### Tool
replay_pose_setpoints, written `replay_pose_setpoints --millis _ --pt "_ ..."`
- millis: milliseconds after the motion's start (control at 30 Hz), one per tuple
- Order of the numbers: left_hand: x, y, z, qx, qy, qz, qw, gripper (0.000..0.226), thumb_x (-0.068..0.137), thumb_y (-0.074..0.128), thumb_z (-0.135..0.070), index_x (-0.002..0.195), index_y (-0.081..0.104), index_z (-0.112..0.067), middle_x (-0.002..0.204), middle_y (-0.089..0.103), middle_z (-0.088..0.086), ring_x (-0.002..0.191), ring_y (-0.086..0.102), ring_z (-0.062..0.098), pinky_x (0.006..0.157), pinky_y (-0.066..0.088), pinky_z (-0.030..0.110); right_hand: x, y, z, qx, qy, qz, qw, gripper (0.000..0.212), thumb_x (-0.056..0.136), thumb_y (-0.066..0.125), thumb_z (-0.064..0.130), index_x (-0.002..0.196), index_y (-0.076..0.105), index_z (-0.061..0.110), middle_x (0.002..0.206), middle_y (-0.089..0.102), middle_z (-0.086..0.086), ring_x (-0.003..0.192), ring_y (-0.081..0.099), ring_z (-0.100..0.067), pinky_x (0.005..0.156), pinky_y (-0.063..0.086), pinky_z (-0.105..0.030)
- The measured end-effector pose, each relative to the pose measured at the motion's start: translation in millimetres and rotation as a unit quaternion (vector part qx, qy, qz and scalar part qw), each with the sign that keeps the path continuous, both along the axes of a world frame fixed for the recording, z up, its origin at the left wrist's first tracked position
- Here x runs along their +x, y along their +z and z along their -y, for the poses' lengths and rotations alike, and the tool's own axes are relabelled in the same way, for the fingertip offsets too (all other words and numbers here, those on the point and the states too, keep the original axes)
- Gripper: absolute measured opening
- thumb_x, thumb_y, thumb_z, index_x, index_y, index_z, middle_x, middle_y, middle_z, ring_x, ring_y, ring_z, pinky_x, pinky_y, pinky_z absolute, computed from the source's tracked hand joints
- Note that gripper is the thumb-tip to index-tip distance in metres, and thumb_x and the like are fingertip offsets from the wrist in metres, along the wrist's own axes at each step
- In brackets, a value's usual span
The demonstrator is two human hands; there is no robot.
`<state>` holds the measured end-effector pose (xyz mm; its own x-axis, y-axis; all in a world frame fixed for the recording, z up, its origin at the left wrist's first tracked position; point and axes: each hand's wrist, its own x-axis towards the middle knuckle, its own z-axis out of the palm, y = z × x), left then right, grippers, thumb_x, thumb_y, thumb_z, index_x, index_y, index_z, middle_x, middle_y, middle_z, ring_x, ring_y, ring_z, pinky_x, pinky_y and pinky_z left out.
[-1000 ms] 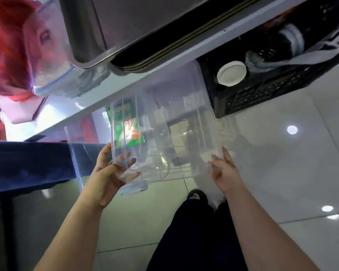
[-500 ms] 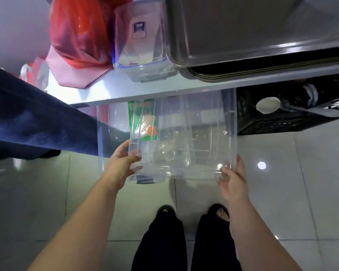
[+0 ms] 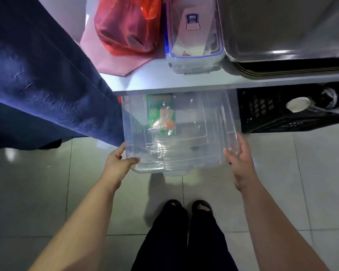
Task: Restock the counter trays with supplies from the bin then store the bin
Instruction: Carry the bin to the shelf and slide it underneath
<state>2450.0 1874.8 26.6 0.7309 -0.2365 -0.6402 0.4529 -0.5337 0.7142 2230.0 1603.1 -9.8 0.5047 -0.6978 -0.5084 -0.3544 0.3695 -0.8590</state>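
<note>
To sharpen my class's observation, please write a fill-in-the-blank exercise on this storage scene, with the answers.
The bin held by the left hand and right hand is ___ plastic.
The bag on the shelf is ___.
The crate beside the bin is ___.
Answers: clear, red, black.

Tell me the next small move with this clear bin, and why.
Probably push the clear bin farther under the shelf: the left hand and right hand grip its near corners, and its far end sits below the shelf edge, between the blue cloth and black crate.
</note>
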Motion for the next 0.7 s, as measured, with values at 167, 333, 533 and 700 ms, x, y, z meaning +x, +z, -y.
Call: replay_pose_setpoints --millis 167,333,533,700 --pt "2 -16 -13 0.002 0.005 0.006 1.000 0.067 0.075 0.072 -0.001 0.090 0.059 -0.066 0.083 0.060 -0.047 0.079 0.049 -0.032 0.061 0.040 -0.003 11 -25 -11 -0.001 0.002 -0.017 1.000 0.063 0.089 0.062 0.011 0.134 0.039 0.047 0.148 0.033 0.016 0.130 0.039 -0.007 0.108 0.035 -0.040" --pt "9 -26 -15 -0.016 -0.059 -0.019 0.998 0.064 0.083 0.069 -0.010 0.118 0.051 -0.061 0.113 0.064 -0.024 0.103 0.058 -0.002 0.079 0.045 0.015 12 -41 -20 0.009 -0.053 -0.033 0.998 0.066 0.087 0.060 0.006 0.121 0.045 0.060 0.150 0.036 0.008 0.132 0.042 -0.018 0.106 0.037 -0.055" --pt "10 -28 -13 -0.033 -0.023 -0.062 0.997 0.063 0.085 0.068 -0.007 0.099 0.056 -0.068 0.099 0.068 0.001 0.088 0.067 0.020 0.075 0.058 0.033 7 -37 -18 0.037 -0.056 -0.034 0.997 0.063 0.085 0.065 0.010 0.129 0.044 0.051 0.143 0.046 0.007 0.123 0.053 -0.018 0.099 0.045 -0.055" --pt "-4 -33 -25 -0.056 0.090 -0.121 0.987 0.034 0.085 0.069 -0.010 0.118 0.061 -0.018 0.102 0.069 0.012 0.085 0.069 0.019 0.078 0.055 0.031 0 -38 -17 0.058 -0.044 -0.064 0.995 0.065 0.086 0.064 0.003 0.133 0.043 0.042 0.129 0.058 0.002 0.110 0.061 -0.023 0.091 0.052 -0.054"
